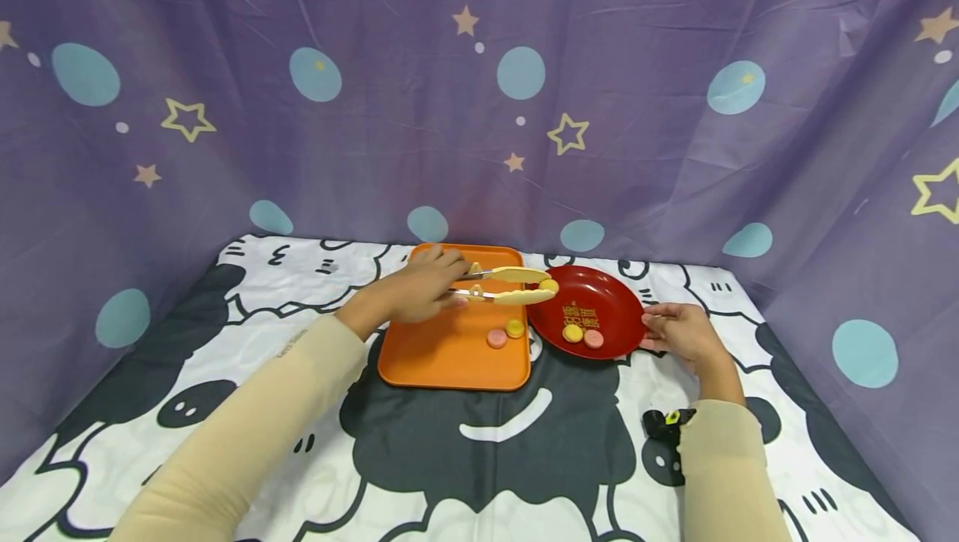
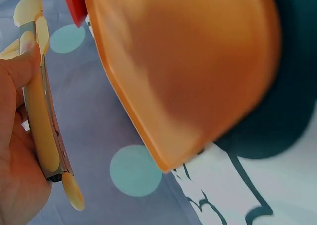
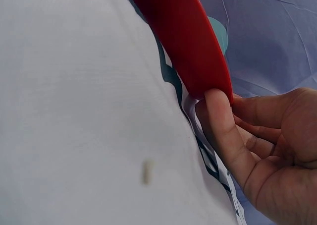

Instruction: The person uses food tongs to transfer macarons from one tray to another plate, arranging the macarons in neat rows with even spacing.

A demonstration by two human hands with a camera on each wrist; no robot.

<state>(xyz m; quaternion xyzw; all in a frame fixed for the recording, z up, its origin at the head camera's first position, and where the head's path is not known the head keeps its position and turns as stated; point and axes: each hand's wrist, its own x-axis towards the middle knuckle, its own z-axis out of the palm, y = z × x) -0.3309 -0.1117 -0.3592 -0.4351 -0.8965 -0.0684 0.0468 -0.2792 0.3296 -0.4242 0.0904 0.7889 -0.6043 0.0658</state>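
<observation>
My left hand (image 1: 427, 285) grips a pair of tongs (image 2: 42, 121) with cream-yellow tips and handles, above the orange tray (image 1: 449, 359). A yellow macaron (image 1: 549, 285) sits between the tong tips, over the left part of the red plate (image 1: 622, 309). My right hand (image 1: 683, 332) pinches the plate's right rim, thumb on one side and fingers on the other, as the right wrist view also shows. On the plate lie another yellow macaron (image 1: 573, 333) and a pink macaron (image 1: 593, 339), side by side. The tray's right side bears a pink macaron (image 1: 497, 339) and a yellow one (image 1: 514, 328).
Tray and plate stand close together on a black-and-white cartoon cloth (image 1: 494, 475). A purple curtain (image 1: 419, 142) with stars and blue dots hangs behind the table. A small black device (image 1: 663, 424) is at the right wrist.
</observation>
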